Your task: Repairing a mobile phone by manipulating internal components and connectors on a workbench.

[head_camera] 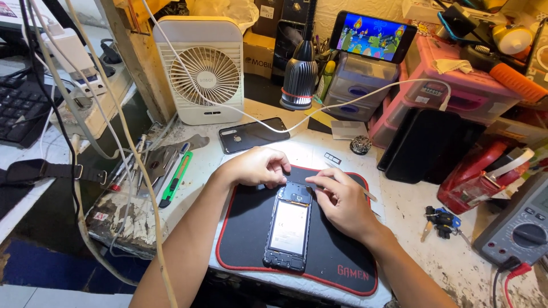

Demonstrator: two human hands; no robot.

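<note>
A smartphone with its back cover off [290, 228] lies lengthwise on a black mat with a red edge [245, 234]. My left hand [258, 166] rests on the phone's top end, fingers curled over its upper left corner. My right hand [338, 199] pinches a thin metal tool [365, 194], whose tip sits at the phone's top near the camera area. The removed black back cover [254, 134] lies beyond the mat, toward the fan.
A white desk fan [201, 68], a lamp [301, 68] and a propped phone showing a cartoon [372, 36] stand at the back. Plastic drawers [456, 91], a black case [425, 145], a multimeter [516, 228], a green cutter [176, 178] and hanging cables surround the mat.
</note>
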